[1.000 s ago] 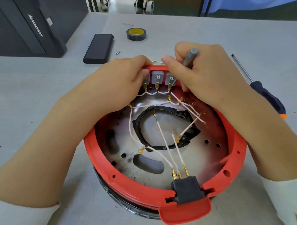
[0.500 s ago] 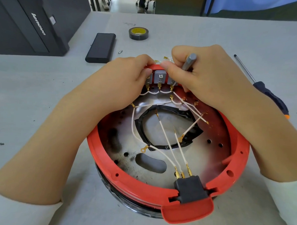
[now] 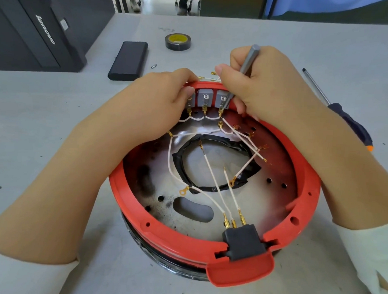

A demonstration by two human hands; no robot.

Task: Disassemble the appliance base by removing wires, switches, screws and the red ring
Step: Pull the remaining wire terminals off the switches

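Fingers of the right hand (image 3: 265, 87) are pinching a grey tool (image 3: 246, 63) against the rightmost switch (image 3: 222, 100), upper centre; left hand (image 3: 166, 97) is gripping the red ring (image 3: 305, 194). Slipping risks tearing terminals.

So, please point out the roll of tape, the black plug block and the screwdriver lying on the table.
roll of tape (image 3: 177, 42), head view, its yellow core.
black plug block (image 3: 243, 242), head view, its top face.
screwdriver (image 3: 352, 123), head view, its dark handle.
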